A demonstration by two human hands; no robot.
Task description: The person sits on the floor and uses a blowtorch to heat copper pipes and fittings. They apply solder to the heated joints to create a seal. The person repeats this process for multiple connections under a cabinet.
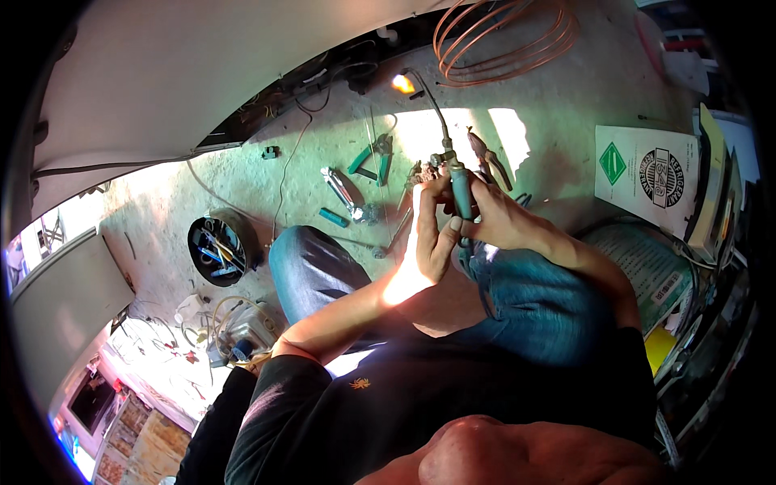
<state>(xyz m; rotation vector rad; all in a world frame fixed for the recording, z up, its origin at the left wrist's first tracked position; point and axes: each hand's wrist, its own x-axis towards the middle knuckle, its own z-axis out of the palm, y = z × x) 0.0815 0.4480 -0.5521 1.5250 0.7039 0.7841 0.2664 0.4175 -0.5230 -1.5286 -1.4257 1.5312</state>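
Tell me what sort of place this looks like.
It looks like a repair workshop, though it could be an improvised work area. The signs are a lit torch, a coil of copper tubing and a round black bucket of tools.

Left grip [429, 233], right grip [497, 217], both curled

- A repair workshop or similar work area, by its bare, stained concrete floor [558, 117] with tools lying about.
- Far left, a large pale cabinet [178, 73] shows wiring along its dark lower edge.
- Far right, a copper tubing coil [477, 82] lies on the floor.
- In the middle, a lit torch [460, 192], pliers [491, 160] and a green-handled tool [382, 162].
- Left, a round black tub [248, 233] of hand tools.
- Right, a white carton [647, 174] with a green diamond.
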